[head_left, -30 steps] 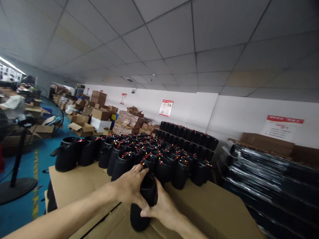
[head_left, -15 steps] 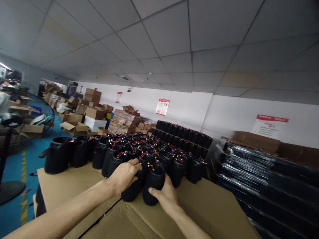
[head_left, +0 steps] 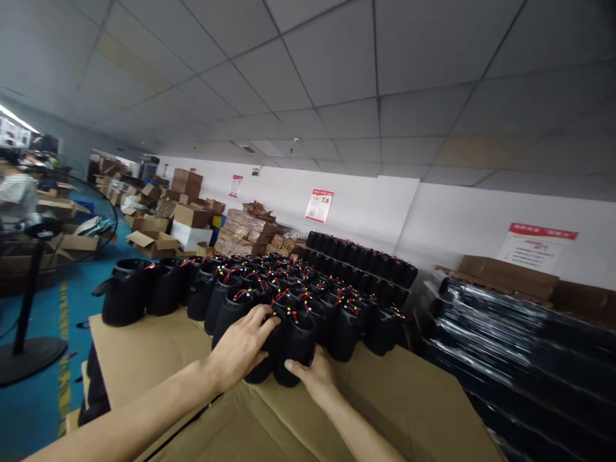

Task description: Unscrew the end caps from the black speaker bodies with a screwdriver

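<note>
My left hand (head_left: 243, 341) is closed on a black cylindrical housing (head_left: 262, 371), fingers over its upper rim. Most of this housing is hidden behind the hand. My right hand (head_left: 316, 375) wraps the lower right side of a second black housing (head_left: 295, 350), thumb across its front. Both housings stand side by side on brown cardboard (head_left: 385, 391), at the near edge of a crowd of like ones. Red wires (head_left: 297, 314) with small white and yellow connectors show at the open tops. A black housing with a side handle (head_left: 126, 292) stands at the far left.
More black housings (head_left: 359, 256) are stacked in tiers behind. Wrapped dark stacks (head_left: 491, 333) rise at the right. A fan stand (head_left: 29, 295) and a person (head_left: 18, 192) are at the left. Cardboard boxes (head_left: 153, 242) lie on the blue floor.
The view has turned slightly left. Both hands keep hold of their housings, which now sit a little farther in, closer against the row behind.
</note>
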### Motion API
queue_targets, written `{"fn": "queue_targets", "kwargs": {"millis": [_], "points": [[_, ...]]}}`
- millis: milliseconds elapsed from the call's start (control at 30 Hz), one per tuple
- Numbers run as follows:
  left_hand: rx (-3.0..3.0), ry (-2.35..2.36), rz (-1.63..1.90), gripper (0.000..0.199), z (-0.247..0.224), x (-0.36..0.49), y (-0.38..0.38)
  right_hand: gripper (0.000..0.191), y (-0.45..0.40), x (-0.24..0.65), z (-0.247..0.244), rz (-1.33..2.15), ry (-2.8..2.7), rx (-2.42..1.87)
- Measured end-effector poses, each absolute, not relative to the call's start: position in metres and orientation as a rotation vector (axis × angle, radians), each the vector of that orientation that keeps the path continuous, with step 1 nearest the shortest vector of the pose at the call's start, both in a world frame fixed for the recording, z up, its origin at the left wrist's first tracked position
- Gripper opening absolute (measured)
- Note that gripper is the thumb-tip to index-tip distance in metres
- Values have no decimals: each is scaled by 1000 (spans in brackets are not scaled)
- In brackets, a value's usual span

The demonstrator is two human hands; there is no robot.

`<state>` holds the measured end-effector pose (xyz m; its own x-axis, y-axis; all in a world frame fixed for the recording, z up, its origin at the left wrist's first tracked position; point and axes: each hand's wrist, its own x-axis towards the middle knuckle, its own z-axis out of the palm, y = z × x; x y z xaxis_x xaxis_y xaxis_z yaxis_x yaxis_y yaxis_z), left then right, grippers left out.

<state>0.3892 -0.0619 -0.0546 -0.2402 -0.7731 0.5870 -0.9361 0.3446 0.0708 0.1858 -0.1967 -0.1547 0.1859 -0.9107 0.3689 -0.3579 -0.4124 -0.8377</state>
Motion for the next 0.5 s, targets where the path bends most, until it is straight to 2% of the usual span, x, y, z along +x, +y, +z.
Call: {"fn": "queue_targets", "kwargs": {"millis": [67,200,267,400,500], "points": [[1459,-2047,430,64,-57,393,-50,72,-191,178,-150,-1209,1210,-1870],[1482,-1931,465,37,-60,405,-8,73,-164,158,-130,-1274,1228,-1894],[1540,-1844,459,31,-63,412,19,70,-144,151,-117,-1288,1189,-1931],[1668,-1602,446,31,-85,413,79,57,-96,151,-90,-1217,997,-2032],[1794,-1415,428,35,-124,405,131,44,-46,159,-77,-1058,754,-2103]]}}
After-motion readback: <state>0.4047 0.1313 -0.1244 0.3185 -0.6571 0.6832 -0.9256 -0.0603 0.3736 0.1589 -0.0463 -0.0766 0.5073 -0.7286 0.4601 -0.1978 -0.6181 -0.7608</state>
